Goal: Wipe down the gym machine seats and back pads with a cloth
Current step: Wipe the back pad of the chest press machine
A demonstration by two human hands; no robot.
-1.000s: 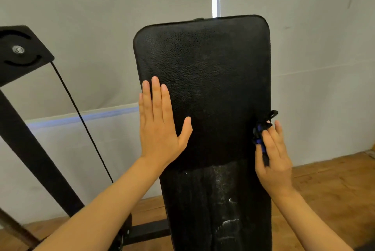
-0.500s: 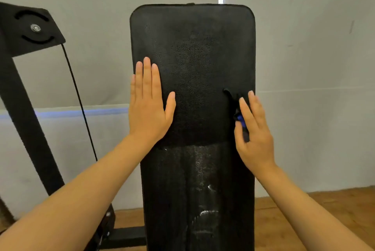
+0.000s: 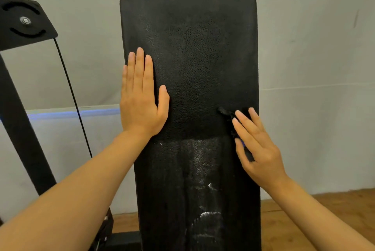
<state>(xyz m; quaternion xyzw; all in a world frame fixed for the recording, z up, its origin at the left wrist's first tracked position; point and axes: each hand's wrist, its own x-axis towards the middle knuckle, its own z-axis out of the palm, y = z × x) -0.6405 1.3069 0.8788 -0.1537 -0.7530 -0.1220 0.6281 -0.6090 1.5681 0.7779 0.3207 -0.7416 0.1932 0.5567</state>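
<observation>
back pad (image 3: 188, 57): black, textured, upright, fills centre of view; rounded top corners.
pad surface: upper half matte; lower half shows a wet sheen and pale streaks (image 3: 205, 189) running down the middle.
left hand (image 3: 140, 100): flat on the pad near its left edge, palm against it, fingers straight and together, thumb spread to the right. Grip: wide, holding nothing.
right hand (image 3: 257, 145): on the pad's right side, near the edge, fingers extended and slightly spread, pointing up-left.
cloth (image 3: 227, 113): dark, bunched, with a bit of blue showing; pinned between the right hand's fingers and the pad. One end sticks out up-left past the fingertips; the rest is hidden under the hand.
right grip: fingers straight, pressing the cloth onto the pad; can't tell if the thumb hooks the cloth.
frame (image 3: 20, 108): black metal post left of the pad, with a slotted plate (image 3: 26, 23) on top and a thin black cable (image 3: 73, 96) running down from it.
background: pale wall (image 3: 314, 68) behind, wooden floor (image 3: 284, 220) lower right.
</observation>
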